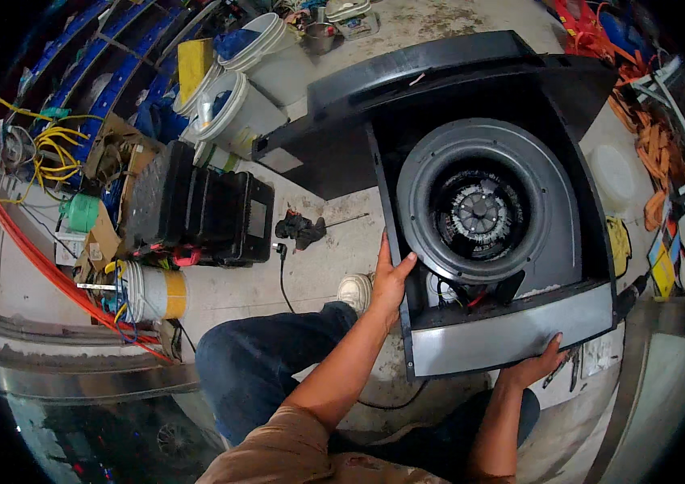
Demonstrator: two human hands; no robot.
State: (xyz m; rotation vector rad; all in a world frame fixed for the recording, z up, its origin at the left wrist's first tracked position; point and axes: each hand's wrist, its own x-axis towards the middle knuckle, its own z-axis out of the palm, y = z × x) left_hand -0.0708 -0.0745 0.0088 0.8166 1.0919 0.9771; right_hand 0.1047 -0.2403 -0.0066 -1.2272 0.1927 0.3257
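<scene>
A black and grey range hood (512,327) rests tilted in front of me, its open side facing up. Inside it sits a round blower housing (423,189), with a dusty fan wheel (479,211) in the middle. My left hand (389,282) grips the hood's left side wall, thumb over the rim. At the near silver panel, my right hand (537,367) holds the lower edge, thumb on the face and the other fingers hidden beneath. Some wires (478,298) and a small white part (441,289) show below the housing.
Black tool cases (197,206) stand to the left, near white buckets (233,109). A dark cloth-like bundle with a thin rod (302,230) and a plug with its cord (280,250) lie on the floor. Orange straps (653,153) and a white lid (612,177) are at right.
</scene>
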